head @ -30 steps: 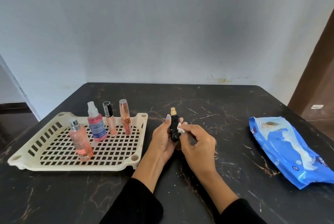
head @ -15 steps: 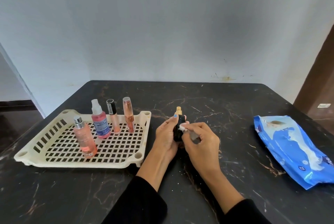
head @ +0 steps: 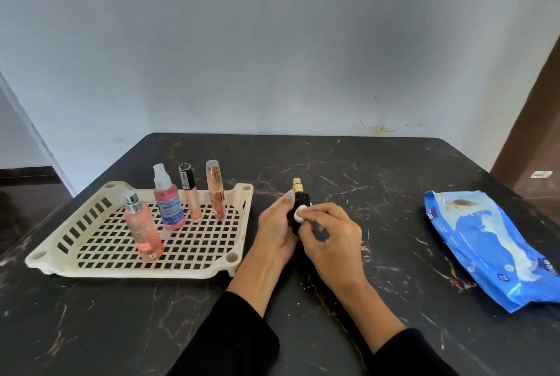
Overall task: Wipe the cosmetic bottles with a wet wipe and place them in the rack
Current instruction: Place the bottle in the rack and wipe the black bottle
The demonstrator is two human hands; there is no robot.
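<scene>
Backdrop: pale blue-grey wall fills the upper half of the frame; a brown door edge shows at the far right.
Worktop: black marble-look worktop (head: 378, 181) with pale veins spans the lower half and carries everything.
Rack: cream slotted rack (head: 91, 218) lies at middle left, flat on the worktop, just beside the left hand.
Already racked: four bottles stand upright in it, namely a peach spray bottle (head: 142, 225) nearest the camera, a pink pump bottle (head: 167, 199) behind it, then a slim black-capped tube (head: 191, 193) and a rose-gold tube (head: 215, 190) along the far wall.
Bottle in hand: small black bottle (head: 298, 208) with a gold nozzle on top, held upright at centre frame, above the worktop and right of the rack.
Left hand: left hand (head: 277, 224) wraps its fingers round the back and lower body of the black bottle, thumb up beside the shoulder.
Right hand: right hand (head: 328, 230) pinches a small white wad of wet wipe (head: 300, 213) and presses it to the bottle's front.
Wipe pack: blue wipe pack (head: 481, 242) lies flat at middle right, well apart from both hands.
Handling, as a judgement: the black bottle looks small, rigid and light; its glossy wall will likely be slick once damp, so a full wrap low on the body suits it better than a fingertip pinch.
Where to hold: body rather than the gold nozzle, which may press down or spray.
Placement: the rack's open grid gives narrow bases uneven footing; set it down squarely, clear of the standing tubes.
</scene>
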